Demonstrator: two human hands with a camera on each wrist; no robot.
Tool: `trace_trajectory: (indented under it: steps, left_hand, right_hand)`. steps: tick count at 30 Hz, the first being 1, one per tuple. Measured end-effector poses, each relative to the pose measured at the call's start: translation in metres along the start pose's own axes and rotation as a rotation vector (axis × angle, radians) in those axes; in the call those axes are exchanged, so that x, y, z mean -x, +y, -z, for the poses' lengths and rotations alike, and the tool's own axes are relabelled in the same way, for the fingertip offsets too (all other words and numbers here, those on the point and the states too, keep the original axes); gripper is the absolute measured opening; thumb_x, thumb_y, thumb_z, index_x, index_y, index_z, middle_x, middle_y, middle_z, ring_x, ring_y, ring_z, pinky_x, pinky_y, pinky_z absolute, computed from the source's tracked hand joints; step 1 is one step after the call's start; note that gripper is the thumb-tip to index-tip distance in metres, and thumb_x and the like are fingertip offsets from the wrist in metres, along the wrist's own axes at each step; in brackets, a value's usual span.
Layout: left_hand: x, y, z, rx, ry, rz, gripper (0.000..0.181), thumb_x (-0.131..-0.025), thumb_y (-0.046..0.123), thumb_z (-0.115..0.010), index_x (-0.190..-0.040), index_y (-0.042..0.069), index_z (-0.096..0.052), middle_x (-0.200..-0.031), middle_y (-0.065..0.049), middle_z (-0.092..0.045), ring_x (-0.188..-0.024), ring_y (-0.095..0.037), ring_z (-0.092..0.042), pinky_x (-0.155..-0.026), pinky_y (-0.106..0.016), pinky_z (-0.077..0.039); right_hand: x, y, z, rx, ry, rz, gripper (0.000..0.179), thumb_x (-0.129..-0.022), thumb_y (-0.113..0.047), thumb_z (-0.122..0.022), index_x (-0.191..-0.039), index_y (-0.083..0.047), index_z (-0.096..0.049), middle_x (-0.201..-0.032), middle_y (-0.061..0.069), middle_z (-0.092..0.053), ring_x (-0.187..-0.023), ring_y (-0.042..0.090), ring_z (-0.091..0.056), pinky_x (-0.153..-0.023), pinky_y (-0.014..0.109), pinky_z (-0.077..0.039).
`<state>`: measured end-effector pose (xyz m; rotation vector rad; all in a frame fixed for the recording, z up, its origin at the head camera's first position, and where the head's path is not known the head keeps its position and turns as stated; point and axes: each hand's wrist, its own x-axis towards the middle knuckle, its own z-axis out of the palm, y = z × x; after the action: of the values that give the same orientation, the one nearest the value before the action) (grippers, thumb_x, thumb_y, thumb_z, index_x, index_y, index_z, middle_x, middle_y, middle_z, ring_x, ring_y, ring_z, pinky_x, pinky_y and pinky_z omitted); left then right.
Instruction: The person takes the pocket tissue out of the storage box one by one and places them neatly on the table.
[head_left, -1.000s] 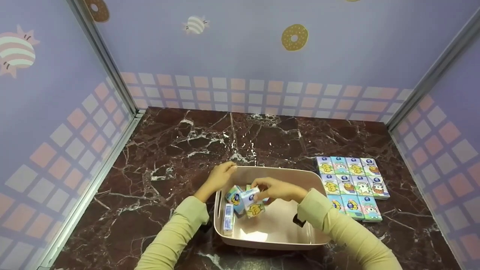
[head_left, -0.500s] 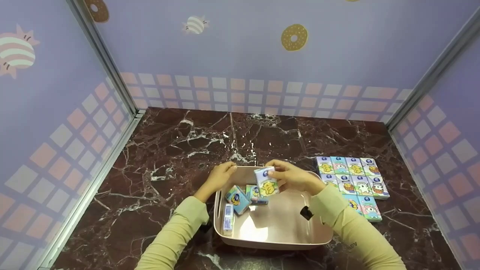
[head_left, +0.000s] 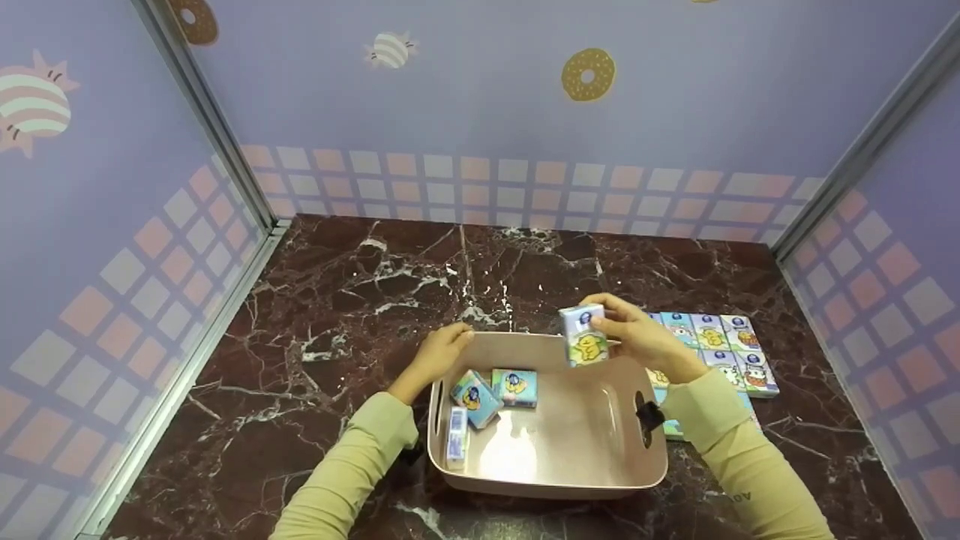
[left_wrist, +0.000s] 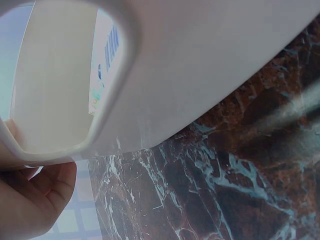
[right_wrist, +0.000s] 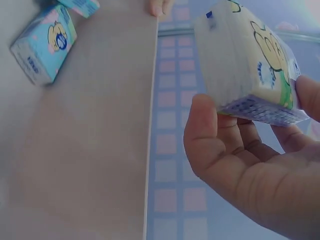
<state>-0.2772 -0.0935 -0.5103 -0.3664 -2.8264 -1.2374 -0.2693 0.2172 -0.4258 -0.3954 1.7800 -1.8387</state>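
Observation:
My right hand (head_left: 641, 339) pinches a purple-and-white tissue pack (head_left: 583, 341) with a yellow cartoon animal, above the back right of a pale pink bin (head_left: 574, 442). In the right wrist view, thumb and fingers hold the tissue pack (right_wrist: 255, 65) by its edges. At the bin's back left corner, my left hand (head_left: 436, 356) grips the rim, its fingers curled over the edge in the left wrist view. Inside the bin, on the left, lie two blue tissue packs, one tilted (head_left: 476, 399) and one flat (head_left: 515, 387). Another tissue pack (head_left: 456, 435) stands on edge against the left wall.
Right of the bin, several tissue packs (head_left: 724, 341) lie in neat rows on the dark marbled table (head_left: 352, 300), partly covered by my right forearm. Patterned panels (head_left: 495, 112) enclose the back and both sides. The bin has handle holes (head_left: 646, 420) in its ends.
My right hand has lifted the purple-and-white tissue pack out of the pile in the bin and carried it right and back. The left hand has stayed on the rim.

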Motion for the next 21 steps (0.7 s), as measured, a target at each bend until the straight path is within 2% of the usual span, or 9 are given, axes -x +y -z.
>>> trace_trajectory:
  steps: [7, 12, 21]
  left_hand:
    - [0.000, 0.000, 0.000, 0.006, -0.008, 0.005, 0.021, -0.090, 0.022, -0.047, -0.093, 0.006, -0.061, -0.074, -0.006, -0.059, -0.068, -0.018, -0.048, -0.066, -0.035, -0.042]
    - [0.000, 0.001, 0.001, -0.002, -0.012, -0.001, 0.021, -0.091, 0.021, -0.047, -0.094, 0.006, -0.061, -0.080, -0.008, -0.062, -0.070, -0.018, -0.051, -0.069, -0.036, -0.043]
    - [0.000, 0.001, 0.001, 0.001, -0.001, -0.007, 0.020, -0.090, 0.021, -0.046, -0.093, 0.007, -0.061, -0.078, -0.007, -0.061, -0.070, -0.018, -0.050, -0.069, -0.036, -0.043]
  right_hand:
    - [0.019, 0.001, 0.026, -0.016, 0.115, 0.049, 0.020, -0.091, -0.017, -0.047, -0.109, -0.025, -0.047, -0.095, 0.001, -0.051, -0.080, 0.014, -0.058, -0.066, 0.033, -0.050]
    - [0.032, 0.007, 0.043, -0.029, 0.218, 0.037, 0.023, -0.091, -0.019, -0.047, -0.113, -0.024, -0.045, -0.093, -0.001, -0.050, -0.076, 0.012, -0.056, -0.064, 0.031, -0.048]
    - [0.050, 0.022, 0.075, 0.015, 0.329, 0.006, 0.018, -0.092, -0.024, -0.044, -0.108, -0.032, -0.047, -0.091, -0.005, -0.047, -0.073, 0.008, -0.052, -0.065, 0.032, -0.046]
